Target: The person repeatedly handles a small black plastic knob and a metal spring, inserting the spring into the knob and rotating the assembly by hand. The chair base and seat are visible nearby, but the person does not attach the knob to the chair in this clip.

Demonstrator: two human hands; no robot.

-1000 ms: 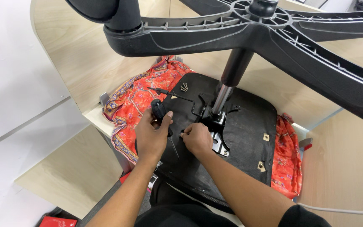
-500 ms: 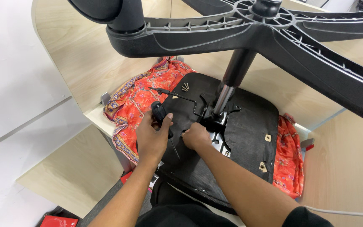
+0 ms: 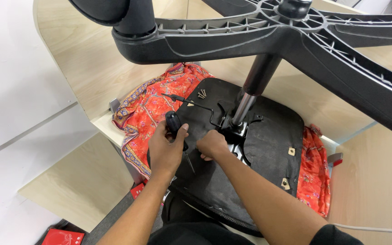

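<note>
Head view, looking down at an office chair turned upside down. Seat underside (image 3: 259, 149), black fabric, lies flat on an orange-red patterned cloth (image 3: 153, 109), which is spread over a light wood table (image 3: 103, 124). Gas-lift column (image 3: 250, 93) rises from the metal mechanism plate (image 3: 234, 131) at seat centre; the black star base (image 3: 296, 31) fills the upper frame, one castor (image 3: 114, 11) at top left.

Left hand (image 3: 166, 152): fingers wrapped closed around the black handle of a screwdriver (image 3: 178, 131); shaft angles down and right, tip on the seat fabric just left of the plate.

Right hand (image 3: 212, 145): fingers curled, resting on the seat underside at the plate's near-left edge, just beside the screwdriver shaft. Whether it pinches anything: cannot tell, fingertips hidden.

Loose screws (image 3: 202, 94), a small cluster, lie on the seat near its far edge. A black lever rod (image 3: 193, 103) runs from there toward the plate. Two small square metal tabs (image 3: 291, 151) sit on the seat's right part. Red box (image 3: 62, 237) on the floor, lower left.
</note>
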